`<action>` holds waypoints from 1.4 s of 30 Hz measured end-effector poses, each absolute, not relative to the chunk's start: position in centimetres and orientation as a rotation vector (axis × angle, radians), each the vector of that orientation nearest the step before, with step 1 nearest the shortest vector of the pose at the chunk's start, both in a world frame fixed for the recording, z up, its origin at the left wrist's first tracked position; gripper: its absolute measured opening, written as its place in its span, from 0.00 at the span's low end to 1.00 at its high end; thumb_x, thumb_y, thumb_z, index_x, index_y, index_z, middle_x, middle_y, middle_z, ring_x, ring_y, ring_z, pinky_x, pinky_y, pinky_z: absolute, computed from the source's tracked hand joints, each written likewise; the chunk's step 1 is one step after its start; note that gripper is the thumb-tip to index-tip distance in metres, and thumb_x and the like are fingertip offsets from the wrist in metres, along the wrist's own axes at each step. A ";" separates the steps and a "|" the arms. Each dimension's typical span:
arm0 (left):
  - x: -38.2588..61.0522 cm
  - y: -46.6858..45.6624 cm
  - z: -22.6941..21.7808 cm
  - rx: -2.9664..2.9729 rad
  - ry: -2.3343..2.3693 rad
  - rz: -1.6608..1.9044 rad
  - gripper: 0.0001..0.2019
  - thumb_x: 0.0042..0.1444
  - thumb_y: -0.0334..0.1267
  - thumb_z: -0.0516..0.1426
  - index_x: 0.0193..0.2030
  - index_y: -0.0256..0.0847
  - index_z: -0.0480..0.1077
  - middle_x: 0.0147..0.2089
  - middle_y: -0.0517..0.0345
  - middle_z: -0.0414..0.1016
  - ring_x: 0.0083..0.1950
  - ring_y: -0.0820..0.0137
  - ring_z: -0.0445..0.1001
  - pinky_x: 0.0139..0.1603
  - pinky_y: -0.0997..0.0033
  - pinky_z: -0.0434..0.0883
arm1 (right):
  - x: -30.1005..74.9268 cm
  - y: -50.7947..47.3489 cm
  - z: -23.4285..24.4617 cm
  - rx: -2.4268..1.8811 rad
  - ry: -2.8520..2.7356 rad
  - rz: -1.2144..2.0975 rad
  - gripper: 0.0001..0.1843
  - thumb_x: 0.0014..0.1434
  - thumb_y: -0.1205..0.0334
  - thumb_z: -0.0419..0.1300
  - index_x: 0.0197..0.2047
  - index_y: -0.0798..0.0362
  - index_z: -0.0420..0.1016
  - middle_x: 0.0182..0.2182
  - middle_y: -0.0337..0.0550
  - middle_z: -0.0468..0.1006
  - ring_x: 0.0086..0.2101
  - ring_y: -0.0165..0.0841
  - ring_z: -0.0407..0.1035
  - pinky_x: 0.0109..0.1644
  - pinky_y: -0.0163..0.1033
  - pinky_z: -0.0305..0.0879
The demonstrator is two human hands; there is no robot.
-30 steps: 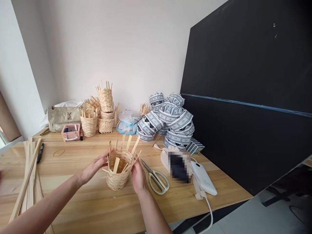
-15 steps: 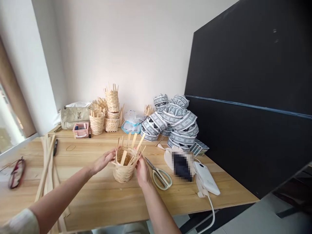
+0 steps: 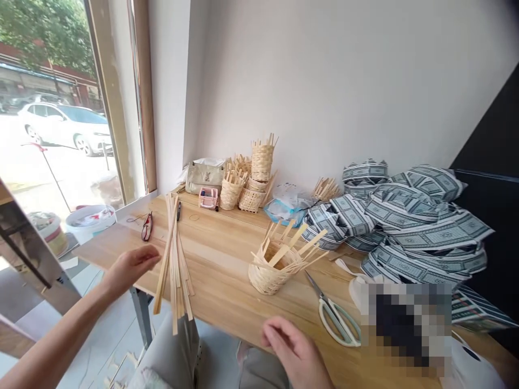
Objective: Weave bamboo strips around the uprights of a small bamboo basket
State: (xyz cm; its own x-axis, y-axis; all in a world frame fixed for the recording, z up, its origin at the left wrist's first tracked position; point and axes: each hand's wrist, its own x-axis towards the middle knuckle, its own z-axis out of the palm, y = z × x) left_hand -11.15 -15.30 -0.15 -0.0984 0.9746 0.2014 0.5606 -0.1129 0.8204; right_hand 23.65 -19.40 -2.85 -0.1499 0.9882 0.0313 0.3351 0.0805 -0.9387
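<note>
My left hand [image 3: 135, 265] hovers at the table's left edge, just left of a bundle of long pale bamboo strips [image 3: 175, 270]. Its fingers are bent together and nothing shows in them. My right hand [image 3: 294, 348] is above the table's front edge, fingers loosely curled with a gap by the thumb, holding nothing. Beyond it an unfinished woven basket [image 3: 267, 278] stands upright on the table, apart from both hands, with loose strip ends sticking up from its rim. Scissors [image 3: 338, 319] with pale handles lie to its right, their blades toward the basket.
Several finished-looking baskets [image 3: 261, 162] are stacked at the back, beside a pink crate [image 3: 208, 198] and a beige bag [image 3: 205, 177]. Patterned fabric bands [image 3: 413, 216] pile up on the right. Glasses [image 3: 147, 227] and a black pen [image 3: 179, 210] lie near the strips.
Both hands have let go of the basket, which stays on the table. My left hand has moved left to the strips, my right hand back toward me. The view has turned left.
</note>
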 end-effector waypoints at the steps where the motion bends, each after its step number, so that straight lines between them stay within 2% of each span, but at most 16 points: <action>1: -12.2 -16.3 -1.3 1.623 1.742 1.111 0.15 0.47 0.51 0.56 0.23 0.41 0.67 0.20 0.62 0.66 0.25 0.70 0.65 0.28 0.73 0.63 | 22.1 -19.5 -2.6 -1.336 -1.700 1.077 0.13 0.52 0.53 0.55 0.23 0.52 0.69 0.19 0.37 0.69 0.23 0.30 0.64 0.27 0.32 0.59; 6: -12.1 -19.9 -6.1 1.365 1.744 0.997 0.21 0.44 0.58 0.56 0.20 0.40 0.64 0.16 0.63 0.62 0.21 0.71 0.62 0.25 0.73 0.60 | 15.4 -19.0 -1.6 -1.304 -2.075 0.927 0.10 0.54 0.67 0.49 0.24 0.52 0.67 0.20 0.36 0.69 0.24 0.28 0.63 0.28 0.31 0.54; 9: -9.5 -20.8 -7.2 1.135 1.624 0.988 0.24 0.40 0.63 0.55 0.20 0.40 0.62 0.16 0.63 0.62 0.21 0.71 0.62 0.23 0.73 0.58 | 13.0 -18.6 -1.7 -1.281 -2.184 0.877 0.11 0.55 0.70 0.49 0.25 0.52 0.68 0.21 0.36 0.70 0.24 0.28 0.63 0.28 0.31 0.53; 13: -7.2 -20.8 -7.3 0.884 1.477 1.068 0.25 0.37 0.61 0.59 0.19 0.40 0.57 0.17 0.65 0.60 0.20 0.75 0.58 0.22 0.75 0.55 | 11.3 -18.5 -2.5 -1.245 -2.253 0.880 0.11 0.55 0.71 0.49 0.26 0.52 0.69 0.24 0.38 0.73 0.26 0.29 0.65 0.30 0.31 0.55; 16: -6.9 -20.7 -7.4 0.774 1.389 1.108 0.25 0.38 0.59 0.60 0.19 0.40 0.56 0.15 0.67 0.57 0.19 0.77 0.53 0.22 0.76 0.51 | 10.9 -18.4 -2.9 -1.255 -2.246 0.927 0.11 0.55 0.72 0.49 0.26 0.52 0.70 0.25 0.38 0.74 0.27 0.29 0.66 0.30 0.30 0.55; 23: -8.1 -20.9 -7.0 0.586 1.293 1.097 0.20 0.42 0.53 0.62 0.21 0.37 0.63 0.19 0.62 0.66 0.20 0.79 0.59 0.20 0.78 0.54 | 9.9 -17.6 -2.8 -1.270 -2.157 1.056 0.13 0.56 0.69 0.50 0.24 0.52 0.71 0.21 0.37 0.73 0.25 0.29 0.67 0.27 0.30 0.55; 26: -8.5 -20.9 -6.8 0.677 1.337 1.083 0.20 0.44 0.54 0.59 0.20 0.38 0.63 0.18 0.62 0.65 0.19 0.78 0.56 0.20 0.77 0.52 | 9.1 -17.2 -3.1 -1.248 -2.161 1.052 0.13 0.55 0.69 0.50 0.24 0.52 0.71 0.22 0.38 0.74 0.27 0.29 0.69 0.28 0.30 0.55; 29: -8.8 -20.6 -6.7 0.899 1.473 1.032 0.22 0.44 0.56 0.57 0.16 0.39 0.60 0.14 0.66 0.55 0.18 0.77 0.50 0.20 0.75 0.48 | 8.6 -16.9 -3.3 -1.269 -2.201 0.991 0.13 0.56 0.69 0.49 0.24 0.52 0.71 0.23 0.38 0.75 0.27 0.30 0.69 0.28 0.31 0.54; 32: -9.2 -20.4 -6.5 1.049 1.574 0.980 0.23 0.43 0.58 0.54 0.15 0.40 0.58 0.14 0.67 0.48 0.18 0.77 0.47 0.21 0.74 0.46 | 8.4 -16.3 -3.2 -1.383 -2.267 0.828 0.13 0.55 0.71 0.49 0.25 0.51 0.71 0.23 0.40 0.76 0.26 0.31 0.68 0.27 0.32 0.52; 37: -9.2 -20.3 -5.8 1.089 1.563 0.939 0.25 0.44 0.62 0.51 0.16 0.41 0.57 0.15 0.67 0.49 0.19 0.76 0.48 0.22 0.74 0.47 | 7.6 -14.5 -3.0 -1.486 -2.346 0.565 0.12 0.54 0.73 0.51 0.27 0.51 0.72 0.28 0.43 0.78 0.29 0.34 0.70 0.29 0.35 0.52; 42: -9.0 -20.2 -6.4 1.121 1.487 0.892 0.26 0.43 0.64 0.50 0.19 0.40 0.60 0.16 0.66 0.52 0.19 0.76 0.50 0.22 0.74 0.49 | 5.8 -12.5 -3.3 -1.606 -2.368 0.536 0.06 0.56 0.66 0.55 0.33 0.51 0.73 0.33 0.45 0.78 0.34 0.36 0.71 0.32 0.35 0.55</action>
